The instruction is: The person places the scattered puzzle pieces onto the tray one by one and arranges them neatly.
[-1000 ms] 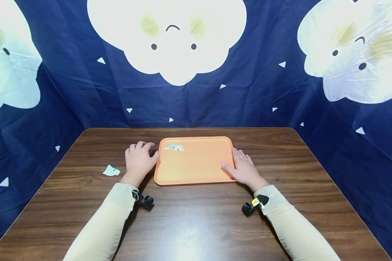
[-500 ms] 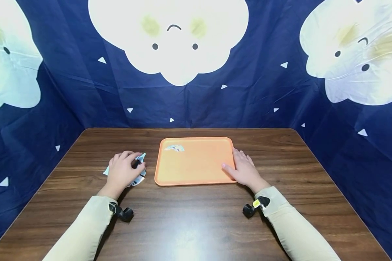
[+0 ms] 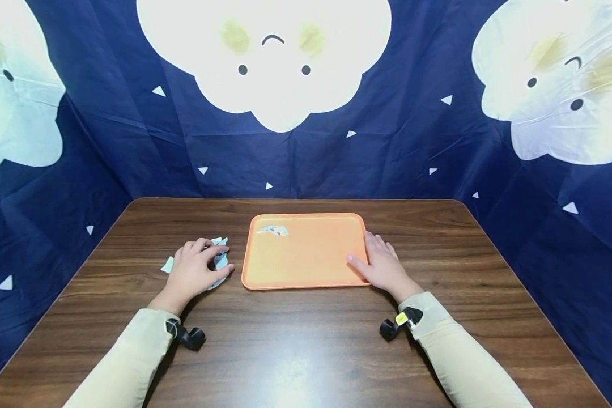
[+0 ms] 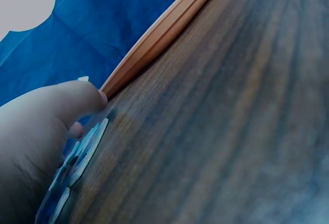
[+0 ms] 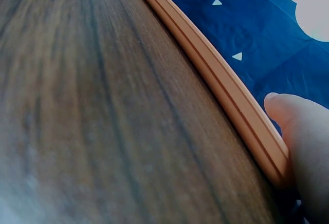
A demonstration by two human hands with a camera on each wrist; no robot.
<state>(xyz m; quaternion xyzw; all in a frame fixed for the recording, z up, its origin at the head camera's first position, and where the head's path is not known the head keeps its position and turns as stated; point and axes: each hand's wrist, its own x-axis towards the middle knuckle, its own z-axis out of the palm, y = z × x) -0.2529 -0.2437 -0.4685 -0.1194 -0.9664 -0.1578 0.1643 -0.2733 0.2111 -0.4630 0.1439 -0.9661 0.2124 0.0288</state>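
An orange tray lies flat on the wooden table, with a small, irregular, printed light-blue piece near its far left corner. My right hand grips the tray's right edge, its thumb over the rim and its fingers along the outer side. Left of the tray, my left hand is over several flat light-blue pieces, thumb and fingers apart around them. Their jagged edges show under that hand in the left wrist view; the palm hides part of them. Another pale piece peeks out on the hand's far left.
The brown table has rounded far corners. A dark blue cloth with white clouds and triangles hangs behind and at both sides. A black wrist camera sits on my left wrist and another camera on my right.
My left hand has moved left from the tray's left edge to the light-blue pieces, and its thumb has since stretched out to the right. The right hand and tray have stayed in place.
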